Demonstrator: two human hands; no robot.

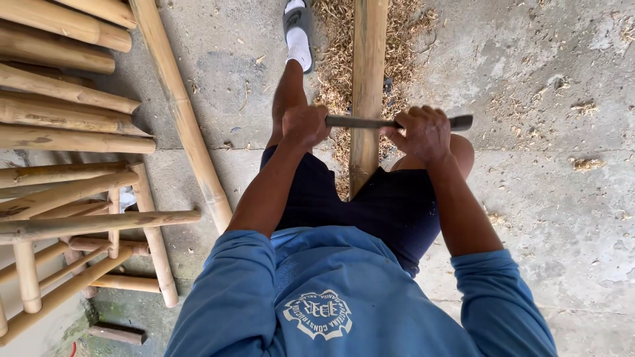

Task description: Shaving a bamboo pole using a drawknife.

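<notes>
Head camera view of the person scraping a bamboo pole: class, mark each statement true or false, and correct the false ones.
1. Both hands grip one flat dark metal blade. True.
2. The blade lies along the upright tan bamboo pole. False: it lies across it.
3. Pale shavings lie on the grey concrete floor. True.
4. The left hand is empty. False: it holds one end of the blade, the right hand the other.

I'm scanning the whole view and there's not a package, sign or screen anywhere; the only label-like mark I see is a white gear-shaped printed emblem point(317, 313) on the blue shirt point(370, 297), low in frame, well below and behind both gripping hands
</notes>
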